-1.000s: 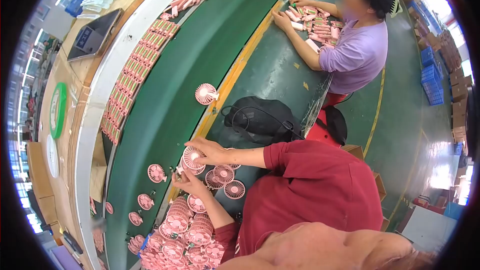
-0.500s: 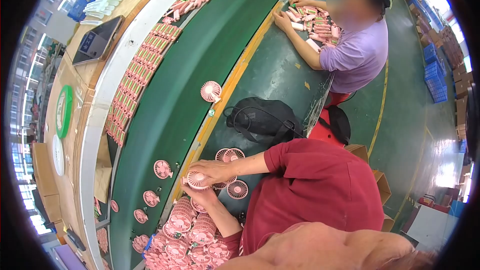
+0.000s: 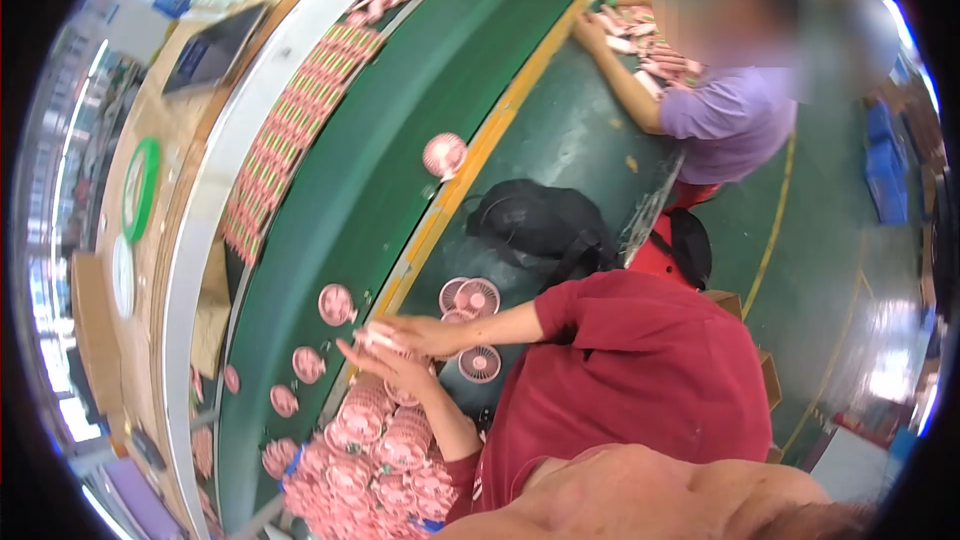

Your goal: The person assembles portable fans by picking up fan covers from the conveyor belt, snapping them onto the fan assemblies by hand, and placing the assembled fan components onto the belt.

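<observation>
My right hand (image 3: 425, 334), the upper one in view, is closed around a pink fan part (image 3: 383, 336), partly hidden and blurred. Just below it, my left hand (image 3: 398, 368) has its fingers stretched out and apart, close against the underside of that part. Several round pink fans (image 3: 477, 297) lie on the dark table by my right wrist. Beneath my left hand is a large heap of stacked pink fans (image 3: 365, 415).
A green conveyor belt (image 3: 345, 180) carries several separate fans (image 3: 335, 304). Pink parts stand in rows (image 3: 300, 130) along its far side. A black bag (image 3: 540, 220) lies on the table. A co-worker in purple (image 3: 725, 120) handles pink parts (image 3: 655, 45).
The fan part between my hands has tilted and shows less of its round face. My left fingers have spread. The whole view has shifted slightly, so surroundings appear further right.
</observation>
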`<state>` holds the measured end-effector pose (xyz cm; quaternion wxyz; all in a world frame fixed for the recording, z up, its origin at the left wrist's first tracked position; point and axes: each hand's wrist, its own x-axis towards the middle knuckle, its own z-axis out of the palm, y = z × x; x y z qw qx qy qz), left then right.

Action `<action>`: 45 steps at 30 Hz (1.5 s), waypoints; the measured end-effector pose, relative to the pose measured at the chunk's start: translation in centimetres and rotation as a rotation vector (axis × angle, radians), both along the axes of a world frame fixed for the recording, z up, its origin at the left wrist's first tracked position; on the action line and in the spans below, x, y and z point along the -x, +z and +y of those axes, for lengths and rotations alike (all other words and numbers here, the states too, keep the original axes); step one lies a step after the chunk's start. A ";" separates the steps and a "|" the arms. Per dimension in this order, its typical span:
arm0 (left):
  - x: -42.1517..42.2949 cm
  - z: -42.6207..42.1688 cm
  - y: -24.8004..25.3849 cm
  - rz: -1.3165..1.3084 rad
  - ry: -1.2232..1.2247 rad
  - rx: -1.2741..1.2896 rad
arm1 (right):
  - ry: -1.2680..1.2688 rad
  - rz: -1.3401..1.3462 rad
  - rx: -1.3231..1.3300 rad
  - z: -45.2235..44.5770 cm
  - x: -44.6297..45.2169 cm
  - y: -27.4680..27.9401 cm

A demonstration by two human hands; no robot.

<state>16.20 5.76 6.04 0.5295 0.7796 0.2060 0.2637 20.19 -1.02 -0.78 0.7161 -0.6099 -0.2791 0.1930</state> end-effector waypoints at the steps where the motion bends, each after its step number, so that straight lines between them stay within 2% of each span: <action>1: -0.3 0.2 0.1 0.016 0.026 0.058 | -0.040 -0.052 0.034 0.2 0.1 0.2; 2: -0.6 1.8 -2.2 -0.017 0.013 0.149 | -0.101 -0.113 0.018 0.3 0.0 1.1; 3: -1.0 0.4 -0.4 0.014 0.062 0.083 | -0.079 -0.017 -0.002 0.8 0.0 1.0; 4: -1.1 0.9 -2.3 0.003 0.064 -0.207 | -0.056 0.081 -0.017 1.4 0.0 0.7; 5: -1.0 0.9 -2.9 -0.059 0.005 -0.048 | -0.090 0.185 -0.081 1.9 0.2 0.3; 7: -1.1 0.9 -3.4 -0.006 -0.025 -0.185 | -0.118 0.408 -0.173 2.0 0.2 0.2; 9: -1.7 1.6 -4.6 -0.047 -0.093 -0.139 | -0.042 0.564 -0.192 1.4 -0.6 1.8; 11: -2.5 1.6 -4.6 -0.075 -0.101 -0.104 | -0.194 0.541 -0.232 3.2 -0.8 -1.2; 12: -3.1 1.8 -5.0 -0.049 -0.100 -0.057 | -0.172 0.474 -0.190 2.2 -1.5 0.1; 14: -5.2 2.1 -5.6 -0.060 -0.089 -0.079 | -0.197 0.246 -0.086 3.7 -4.2 -5.7; 15: -5.9 2.6 -7.0 -0.054 -0.108 -0.221 | -0.025 0.236 0.087 2.1 -7.0 -4.7; 16: -6.5 2.5 -6.9 -0.001 -0.188 -0.233 | -0.080 0.383 -0.059 1.9 -8.3 -4.6; 17: -6.9 3.2 -8.0 0.044 -0.290 -0.310 | -0.407 0.177 0.104 2.8 -9.9 -8.2; 18: -7.3 3.3 -7.9 0.032 -0.339 -0.330 | -0.468 0.017 0.190 1.7 -12.0 -8.1; 19: -7.6 3.5 -7.8 0.020 -0.393 -0.349 | -0.488 -0.072 0.275 1.3 -14.9 -11.2; 20: -7.9 4.0 -8.1 0.102 -0.380 -0.220 | -0.472 -0.033 0.372 0.0 -17.1 -10.5; 21: -8.3 4.6 -8.6 0.183 -0.371 -0.087 | -0.539 -0.269 0.553 -1.3 -18.9 -10.5; 22: -8.8 5.5 -8.8 0.177 -0.332 -0.100 | -0.603 -0.511 0.729 -2.6 -20.1 -10.4; 24: -10.4 8.2 -9.7 0.139 -0.304 -0.450 | -0.602 -0.742 0.904 -5.3 -21.6 -8.5; 26: -12.3 10.4 -10.9 0.139 -0.256 -0.511 | -0.323 -0.402 1.022 -7.3 -23.3 -6.1; 28: -14.1 12.3 -11.7 0.198 -0.275 -0.555 | -0.254 -0.423 1.079 -8.7 -23.7 -5.4; 30: -15.5 12.5 -12.0 0.286 -0.259 -0.558 | 0.131 -0.301 1.094 -9.7 -24.1 -5.6; 31: -16.5 12.7 -12.4 0.372 -0.243 -0.572 | 0.243 -0.384 0.941 -9.3 -23.4 -6.6; 33: -18.0 13.0 -13.6 0.402 -0.261 -0.596 | 0.571 0.141 0.757 -8.1 -21.4 -7.2; 35: -19.2 12.8 -14.0 0.533 -0.317 -0.807 | 0.556 0.094 0.709 -6.7 -19.4 -6.8; 36: -19.4 13.0 -14.1 0.531 -0.321 -0.804 | 0.480 0.103 0.683 -6.5 -19.2 -7.2; 38: -19.3 13.7 -14.4 0.731 -0.370 -0.888 | -0.098 -0.617 0.581 -7.3 -21.6 -10.5; 39: -18.9 13.7 -14.0 0.675 -0.343 -0.865 | -0.151 -0.347 0.841 -8.2 -22.3 -9.1; 41: -18.6 15.0 -14.4 0.653 -0.348 -0.861 | -0.054 -0.120 0.868 -11.1 -25.2 -8.6; 43: -18.2 15.7 -13.8 0.685 -0.342 -0.801 | -0.026 -0.011 1.077 -13.4 -26.4 -6.9; 45: -17.7 15.6 -12.5 0.711 -0.327 -0.778 | -0.021 -0.516 1.286 -15.9 -27.6 -9.9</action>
